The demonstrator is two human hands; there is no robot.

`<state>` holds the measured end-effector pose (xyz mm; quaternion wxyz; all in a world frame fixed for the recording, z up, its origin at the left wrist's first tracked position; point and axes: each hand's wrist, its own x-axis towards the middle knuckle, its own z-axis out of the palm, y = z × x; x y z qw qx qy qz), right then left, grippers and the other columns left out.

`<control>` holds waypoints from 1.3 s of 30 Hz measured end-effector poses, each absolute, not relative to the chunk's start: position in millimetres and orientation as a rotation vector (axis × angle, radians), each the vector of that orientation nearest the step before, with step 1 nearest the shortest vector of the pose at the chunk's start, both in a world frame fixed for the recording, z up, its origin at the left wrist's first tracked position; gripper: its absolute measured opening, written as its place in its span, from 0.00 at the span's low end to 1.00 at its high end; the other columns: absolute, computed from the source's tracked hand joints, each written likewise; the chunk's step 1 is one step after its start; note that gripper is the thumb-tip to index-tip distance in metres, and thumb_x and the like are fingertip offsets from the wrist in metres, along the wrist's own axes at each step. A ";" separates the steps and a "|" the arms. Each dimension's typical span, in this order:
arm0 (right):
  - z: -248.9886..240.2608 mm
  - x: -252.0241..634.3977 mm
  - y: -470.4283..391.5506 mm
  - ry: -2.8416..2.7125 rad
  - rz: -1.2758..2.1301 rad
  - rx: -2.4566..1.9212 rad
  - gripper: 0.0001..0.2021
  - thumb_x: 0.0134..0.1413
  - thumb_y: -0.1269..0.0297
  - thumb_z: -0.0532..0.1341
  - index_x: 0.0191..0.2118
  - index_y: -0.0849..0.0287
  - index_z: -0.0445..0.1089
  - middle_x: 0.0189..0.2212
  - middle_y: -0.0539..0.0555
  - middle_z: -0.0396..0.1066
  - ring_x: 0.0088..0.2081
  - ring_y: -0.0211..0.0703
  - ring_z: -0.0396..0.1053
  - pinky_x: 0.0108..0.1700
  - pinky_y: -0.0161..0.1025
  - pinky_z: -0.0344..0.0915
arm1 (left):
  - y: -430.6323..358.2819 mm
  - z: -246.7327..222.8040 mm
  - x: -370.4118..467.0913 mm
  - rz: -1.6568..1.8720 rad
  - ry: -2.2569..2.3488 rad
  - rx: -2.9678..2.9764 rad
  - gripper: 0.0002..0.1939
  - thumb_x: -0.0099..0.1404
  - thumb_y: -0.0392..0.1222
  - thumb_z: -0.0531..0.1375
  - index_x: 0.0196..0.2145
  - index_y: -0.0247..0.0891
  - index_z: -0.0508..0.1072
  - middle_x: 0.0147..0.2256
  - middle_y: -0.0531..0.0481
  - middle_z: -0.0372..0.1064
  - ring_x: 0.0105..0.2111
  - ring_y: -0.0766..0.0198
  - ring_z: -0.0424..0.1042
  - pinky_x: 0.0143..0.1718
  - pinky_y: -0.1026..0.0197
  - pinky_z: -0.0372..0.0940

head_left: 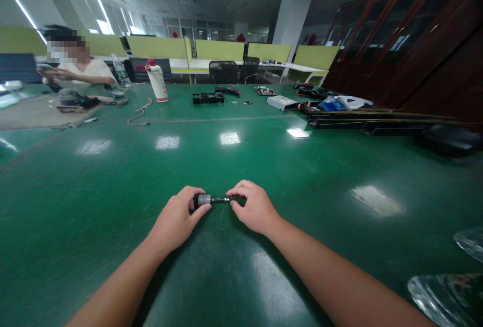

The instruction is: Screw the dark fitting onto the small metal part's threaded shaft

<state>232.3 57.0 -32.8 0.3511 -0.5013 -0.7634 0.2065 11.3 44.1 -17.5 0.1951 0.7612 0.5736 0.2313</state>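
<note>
A small silver-and-black cylinder with a thin dark shaft point(205, 199) lies level just above or on the green table point(241, 156); its exact kind I cannot make out. My left hand point(181, 216) is closed round the thick cylinder end, thumb in front and fingers behind. On the opposite side, my right hand point(254, 206) pinches the far end of the shaft between thumb and fingers. The fingers cover both ends of the piece.
Along the far side stand a white bottle with a red cap point(156, 81), a black slotted part point(208, 97), a grey metal box point(282, 102) and black housings point(335, 118). Clear plastic point(445, 297) lies at lower right. A person point(88, 70) sits at far left.
</note>
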 end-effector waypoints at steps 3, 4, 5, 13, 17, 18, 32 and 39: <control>-31.7 230.8 56.0 -1.978 0.634 -1.209 0.14 0.49 0.76 0.64 0.42 0.57 0.76 0.33 0.51 0.75 0.37 0.41 0.70 0.43 0.40 0.66 | 43.4 -15.5 10.9 0.622 1.586 2.165 0.16 0.65 0.51 0.59 0.45 0.41 0.72 0.34 0.50 0.69 0.33 0.59 0.68 0.36 0.57 0.61; -31.4 230.3 55.5 -1.979 0.665 -1.188 0.15 0.49 0.76 0.64 0.44 0.57 0.76 0.33 0.51 0.75 0.36 0.41 0.71 0.43 0.40 0.67 | 43.1 -14.7 10.9 0.616 1.573 2.180 0.15 0.64 0.51 0.60 0.45 0.41 0.73 0.34 0.51 0.69 0.33 0.59 0.68 0.36 0.57 0.61; -31.3 230.0 55.0 -1.982 0.692 -1.173 0.16 0.49 0.77 0.64 0.44 0.57 0.75 0.33 0.51 0.75 0.36 0.40 0.71 0.43 0.40 0.67 | 42.9 -13.9 10.9 0.612 1.559 2.194 0.15 0.64 0.51 0.60 0.44 0.42 0.73 0.34 0.51 0.70 0.33 0.59 0.68 0.36 0.57 0.61; -30.1 230.9 52.2 -1.997 0.742 -1.112 0.18 0.50 0.77 0.63 0.47 0.56 0.74 0.37 0.51 0.76 0.39 0.40 0.72 0.46 0.40 0.68 | 42.9 -11.8 11.0 0.656 1.518 2.218 0.14 0.63 0.51 0.61 0.44 0.42 0.74 0.34 0.51 0.71 0.32 0.60 0.68 0.36 0.58 0.62; -29.9 229.9 52.4 -1.987 0.746 -1.135 0.18 0.49 0.76 0.63 0.46 0.55 0.74 0.36 0.51 0.76 0.38 0.40 0.73 0.46 0.40 0.68 | 42.9 -11.8 11.3 0.664 1.521 2.217 0.15 0.63 0.51 0.61 0.44 0.43 0.75 0.34 0.51 0.72 0.32 0.59 0.69 0.36 0.57 0.63; -30.0 229.6 52.5 -1.990 0.743 -1.140 0.17 0.49 0.76 0.63 0.46 0.55 0.74 0.36 0.51 0.76 0.38 0.40 0.73 0.46 0.40 0.68 | 42.9 -11.5 11.5 0.664 1.522 2.217 0.15 0.63 0.51 0.61 0.44 0.43 0.75 0.34 0.51 0.72 0.32 0.59 0.69 0.36 0.57 0.63; -29.2 228.4 53.3 -2.050 0.700 -1.170 0.16 0.48 0.77 0.64 0.45 0.57 0.75 0.35 0.52 0.76 0.37 0.41 0.71 0.44 0.41 0.66 | 43.2 -12.5 9.4 0.669 1.479 2.187 0.18 0.64 0.53 0.60 0.48 0.44 0.77 0.33 0.50 0.70 0.33 0.60 0.69 0.36 0.59 0.63; -28.1 227.3 53.8 -2.001 0.724 -1.172 0.14 0.50 0.76 0.64 0.43 0.57 0.75 0.34 0.52 0.76 0.36 0.40 0.72 0.44 0.41 0.67 | 44.8 -11.7 10.0 0.611 1.484 2.211 0.22 0.68 0.54 0.55 0.52 0.43 0.76 0.34 0.49 0.71 0.34 0.59 0.70 0.37 0.59 0.63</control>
